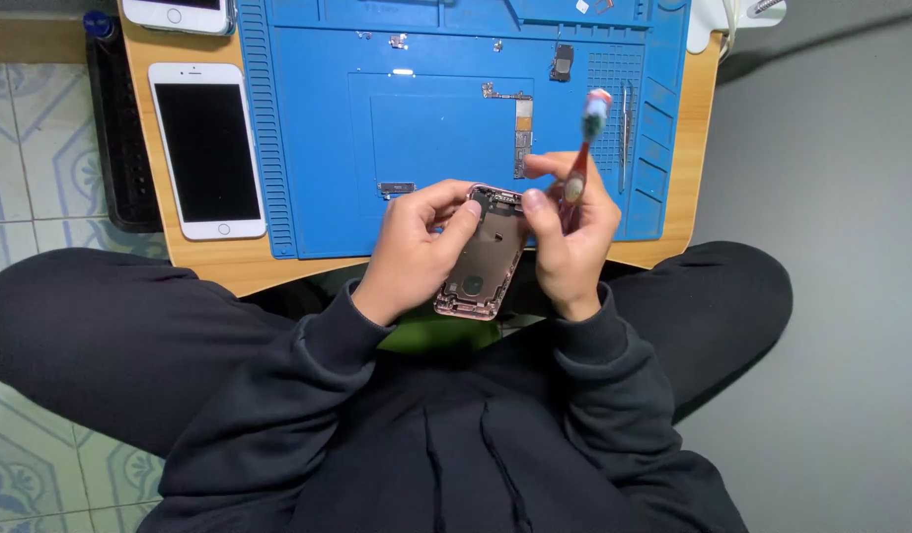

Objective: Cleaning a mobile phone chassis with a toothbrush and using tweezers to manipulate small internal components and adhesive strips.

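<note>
Over the lap | left hand (414, 252) grip holds phone housing (483, 259) | right hand (571, 229) grip holds toothbrush (582, 148)

A white phone (208, 148) lies at the upper left of the frame on the wooden table (229, 259), its tall rectangular screen dark; a second white phone (177, 14) shows only its lower end at the top edge.

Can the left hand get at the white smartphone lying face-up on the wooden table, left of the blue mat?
Probably not right away: the left hand is gripping the rose-gold phone housing. The path to the white smartphone looks open, with only bare blue mat between.
</note>
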